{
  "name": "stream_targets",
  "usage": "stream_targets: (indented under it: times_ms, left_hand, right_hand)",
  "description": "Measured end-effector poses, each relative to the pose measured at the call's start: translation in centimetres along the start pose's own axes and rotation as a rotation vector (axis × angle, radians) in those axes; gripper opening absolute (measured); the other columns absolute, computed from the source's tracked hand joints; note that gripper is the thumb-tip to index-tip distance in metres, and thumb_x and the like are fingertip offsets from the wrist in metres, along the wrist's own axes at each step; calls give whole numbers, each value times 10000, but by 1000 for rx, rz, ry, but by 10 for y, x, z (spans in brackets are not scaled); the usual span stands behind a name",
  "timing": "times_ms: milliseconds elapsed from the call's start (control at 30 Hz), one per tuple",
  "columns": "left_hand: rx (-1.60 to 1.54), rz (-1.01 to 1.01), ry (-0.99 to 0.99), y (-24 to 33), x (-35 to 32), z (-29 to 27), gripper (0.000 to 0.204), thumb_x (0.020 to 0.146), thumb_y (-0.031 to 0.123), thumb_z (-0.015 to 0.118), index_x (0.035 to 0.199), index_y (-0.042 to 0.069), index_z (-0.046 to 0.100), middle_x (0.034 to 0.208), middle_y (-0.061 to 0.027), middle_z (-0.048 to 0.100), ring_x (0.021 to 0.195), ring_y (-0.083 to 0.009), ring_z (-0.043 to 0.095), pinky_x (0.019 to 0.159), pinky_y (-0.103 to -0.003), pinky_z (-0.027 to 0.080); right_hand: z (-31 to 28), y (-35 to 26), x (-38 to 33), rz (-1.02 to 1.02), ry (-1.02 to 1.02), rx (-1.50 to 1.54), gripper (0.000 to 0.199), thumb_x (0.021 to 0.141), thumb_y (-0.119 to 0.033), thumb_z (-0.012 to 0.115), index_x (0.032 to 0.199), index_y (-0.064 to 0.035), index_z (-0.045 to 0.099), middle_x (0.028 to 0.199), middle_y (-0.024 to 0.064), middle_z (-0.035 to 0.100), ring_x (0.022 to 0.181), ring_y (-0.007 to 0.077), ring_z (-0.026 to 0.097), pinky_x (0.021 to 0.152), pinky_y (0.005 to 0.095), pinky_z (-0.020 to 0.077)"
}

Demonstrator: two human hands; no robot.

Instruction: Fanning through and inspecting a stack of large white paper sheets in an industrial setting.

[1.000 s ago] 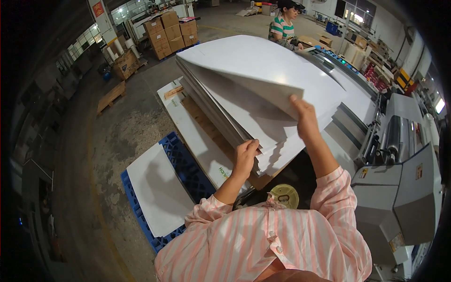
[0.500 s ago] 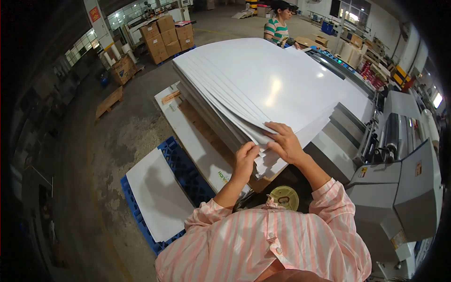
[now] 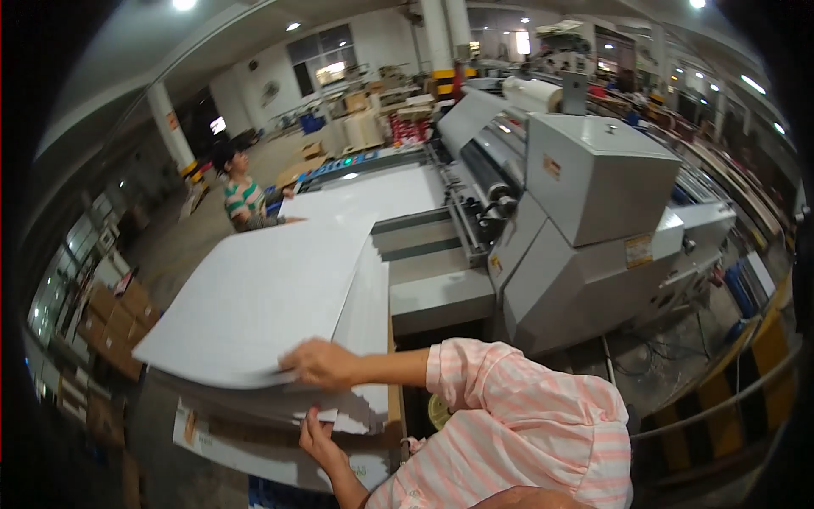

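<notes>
A tall stack of large white sheets stands before me, its upper sheets lifted and curved at the near edge. My right hand is closed on that near edge, its fingertips smeared by motion. Just below it, my left hand pinches at the edges of lower sheets near the stack's corner, thumb upward. How many sheets either hand has between its fingers cannot be made out. The stack's near right side shows uneven, stepped edges.
A grey machine with rollers stands to the right, with a feed table beyond the stack. Another person in a striped shirt stands at the far left. Cardboard boxes are at the left; a blue pallet lies below.
My view has swung right, toward the machine. My right hand has raised the upper sheets' edge away from the lower ones; my left hand stays low by the corner.
</notes>
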State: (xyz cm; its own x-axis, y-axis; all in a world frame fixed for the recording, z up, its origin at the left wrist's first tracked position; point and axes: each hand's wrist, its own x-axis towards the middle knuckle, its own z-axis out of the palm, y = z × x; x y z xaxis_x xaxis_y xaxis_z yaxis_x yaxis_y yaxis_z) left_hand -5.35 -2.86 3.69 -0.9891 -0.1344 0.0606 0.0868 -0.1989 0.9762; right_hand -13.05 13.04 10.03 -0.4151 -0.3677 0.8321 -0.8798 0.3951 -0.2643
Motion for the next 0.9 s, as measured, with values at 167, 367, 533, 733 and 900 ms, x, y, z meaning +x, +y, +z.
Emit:
stream_targets:
  times_ms: [167, 367, 533, 733, 900]
  left_hand:
    - [-18, 22, -27, 1, -1, 5, 399, 936, 322, 452, 1002, -53, 573, 926, -116, 601, 799, -163, 565, 659, -275, 457]
    - [-84, 75, -118, -7, 2, -2, 262, 932, 207, 472, 934, -41, 559, 837, -65, 566, 718, -118, 545, 610, -233, 465]
    - [57, 4, -64, -2, 3, -7, 268, 926, 229, 486, 934, -27, 566, 836, -59, 570, 700, -109, 542, 605, -225, 468]
    - [61, -278, 5, 12, -2, -10, 517, 836, 206, 630, 1234, -71, 451, 1112, -208, 550, 897, -273, 537, 785, -327, 449]
    - [331, -10, -88, -51, 42, -59, 415, 849, 216, 592, 1135, -46, 444, 1014, -199, 528, 850, -238, 531, 749, -336, 455]
  right_hand:
    - [10, -5, -52, -31, -307, -131, 297, 786, -305, 579, 871, -32, 661, 1193, 181, 507, 1108, 334, 468, 948, 441, 346]
    - [-15, -60, -52, -81, -112, -40, 330, 893, -302, 486, 969, -15, 630, 1168, 197, 492, 1077, 337, 463, 913, 457, 356]
    - [-37, -76, -83, 106, -12, -100, 202, 866, -170, 543, 960, -6, 614, 1152, 180, 512, 1013, 317, 509, 835, 400, 415]
    - [-88, -82, -136, 420, 168, -216, 148, 810, -93, 606, 927, -5, 628, 1110, 165, 561, 880, 289, 560, 749, 358, 459]
    - [-181, -98, -160, 506, 337, -440, 135, 811, -101, 604, 926, -38, 635, 1029, 111, 605, 869, 265, 586, 727, 349, 488]
